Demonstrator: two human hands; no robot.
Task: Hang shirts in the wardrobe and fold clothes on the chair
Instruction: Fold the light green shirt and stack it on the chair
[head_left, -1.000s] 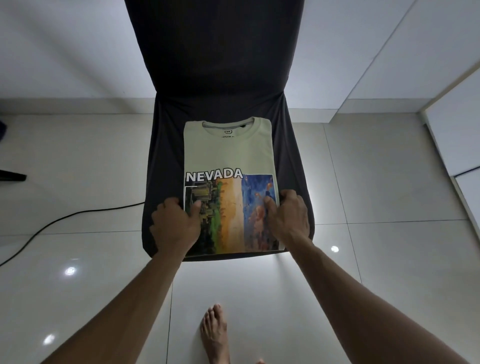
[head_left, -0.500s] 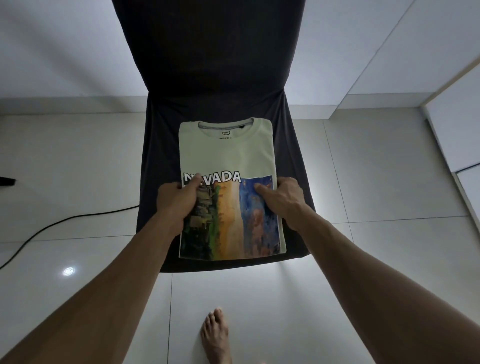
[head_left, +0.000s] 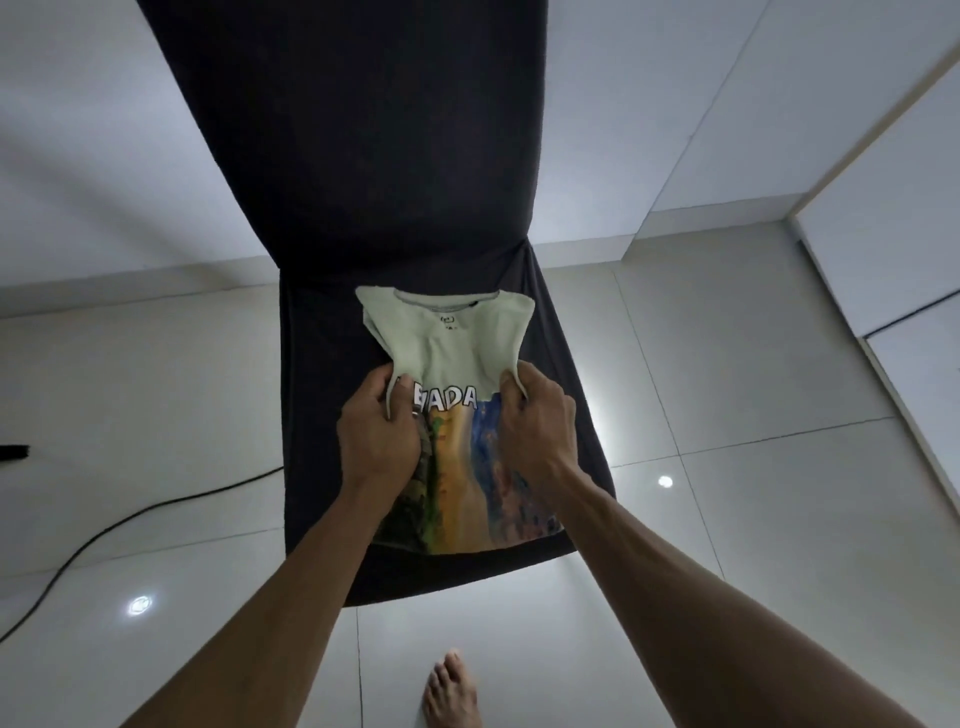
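shirt: pale green T-shirt (head_left: 457, 343) with a colour print, already folded to a narrow strip, lying on the seat of the dark-covered chair (head_left: 322, 415)
long axis: runs away from the person, collar at the chair-back end, hem at the front edge of the seat
left hand: left hand (head_left: 376, 434) on the strip's left edge at about mid-length, fingers (head_left: 397, 387) clenched on the cloth beside the printed lettering
right hand: right hand (head_left: 540, 421) on the right edge, level with the left, fingers (head_left: 511, 389) pinching a bunch of fabric
grip state: both hands grasping the shirt, neither released; cloth between them is puckered and lifted slightly
key relation: hands sit across the short axis, so the grip line is the crease line. Collar half lies beyond the fingers, print half lies under the wrists toward the person
nearer hand: no real difference, the two are symmetric about the strip's centre line
likely step: crosswise half-fold, my read only. Either the collar end comes toward the hem or the pinched middle gets lifted
needs: both edges moved together, or the strip skews
risk: tucked sleeves slipping out at the far end; the collar corners already look splayed
seat margin: bare seat cover on both sides, hem close to the front edge
floor: cable (head_left: 130, 525) lies on the tiles, well apart to the left
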